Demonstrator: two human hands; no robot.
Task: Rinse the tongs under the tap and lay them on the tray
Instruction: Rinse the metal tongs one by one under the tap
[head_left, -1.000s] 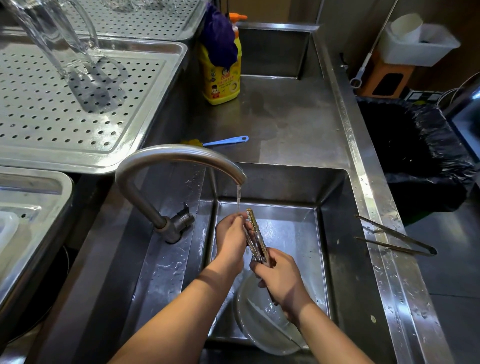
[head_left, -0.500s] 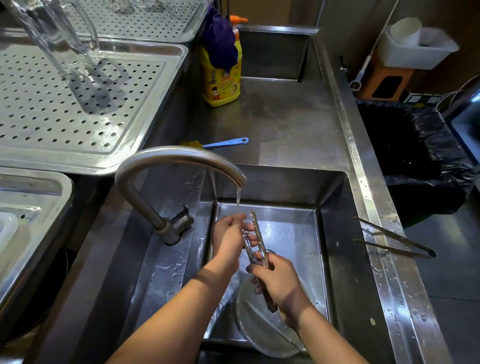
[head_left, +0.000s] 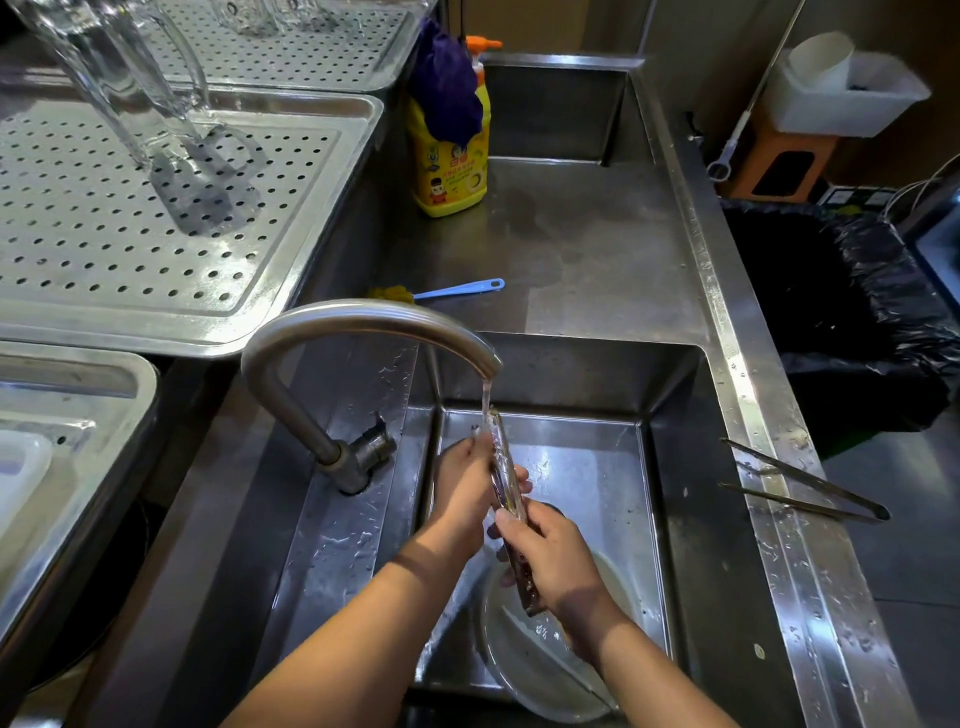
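Note:
A pair of metal tongs (head_left: 505, 470) stands nearly upright over the sink, its tip right under the running water from the curved tap (head_left: 363, 325). My right hand (head_left: 553, 556) grips the lower part of the tongs. My left hand (head_left: 465, 488) wraps around the upper part from the left, fingers curled on the blades. The perforated steel tray (head_left: 291, 218) lies on the counter at the upper left, with a clear glass jug (head_left: 119, 78) standing on it.
A second pair of long tongs (head_left: 800, 486) lies on the sink's right rim. A round dish (head_left: 524, 670) sits in the sink basin (head_left: 592, 467). A yellow soap bottle (head_left: 449, 150), a blue-handled brush (head_left: 457, 290) and a black-lined bin (head_left: 841, 312) are nearby.
The tongs rose slightly so the stream now lands on their tip. My left hand slid up along the blades; my right hand kept its grip.

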